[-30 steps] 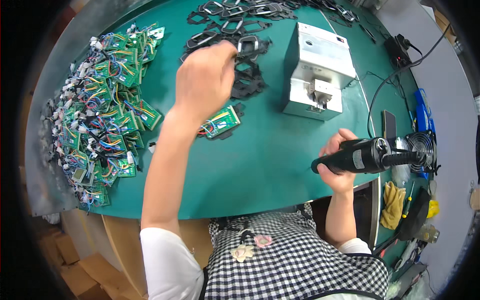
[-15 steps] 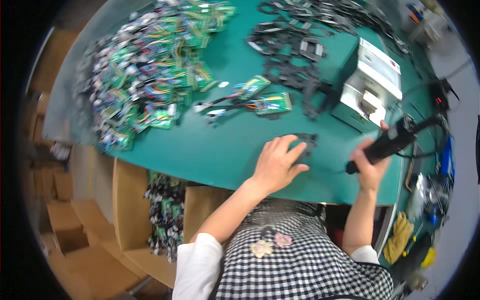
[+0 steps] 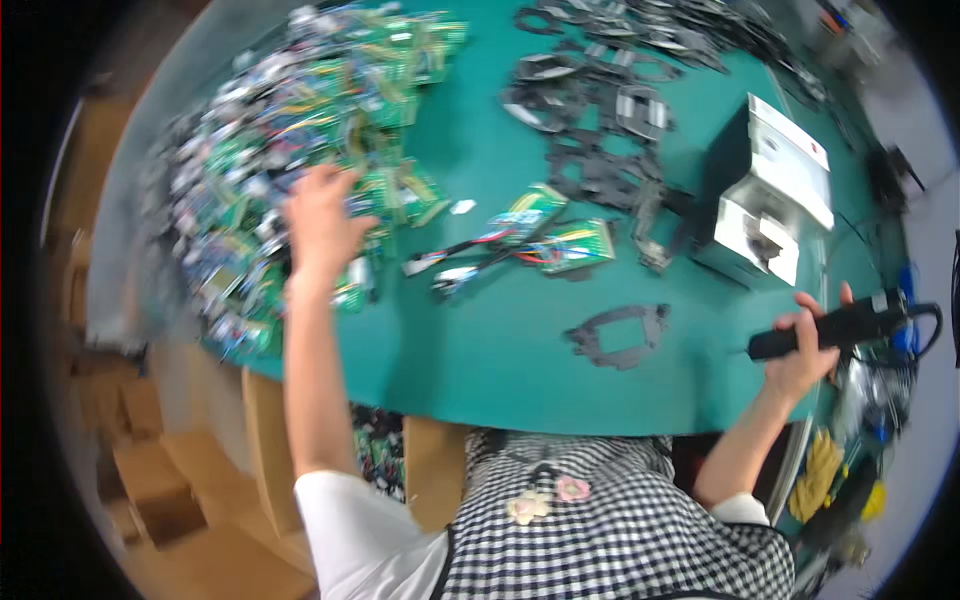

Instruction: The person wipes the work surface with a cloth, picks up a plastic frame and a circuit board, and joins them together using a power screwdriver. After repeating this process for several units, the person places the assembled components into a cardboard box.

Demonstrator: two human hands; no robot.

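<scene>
Progress: black frame (image 3: 620, 335) lies alone, lower centre of worktop (image 3: 480, 370), unfitted.
Left hand (image 3: 322, 222): your grip open, empty, over board pile (image 3: 270, 190).
Right hand (image 3: 805, 350): your grip closed around black driver (image 3: 835, 325).

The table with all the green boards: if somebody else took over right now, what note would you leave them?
Left hand: open, stretched over the big pile of green circuit boards at the left of the green table; holding nothing that shows.
Right hand: wrapped around a black electric screwdriver with a cable, at the table's right edge.
One black frame lies alone in front of the body.
Two wired boards lie mid-table.
More black frames are heaped at the far side, beside a white box-shaped machine.
Done: nothing is visibly joined.
Left: no board lies on the lone frame.
</scene>
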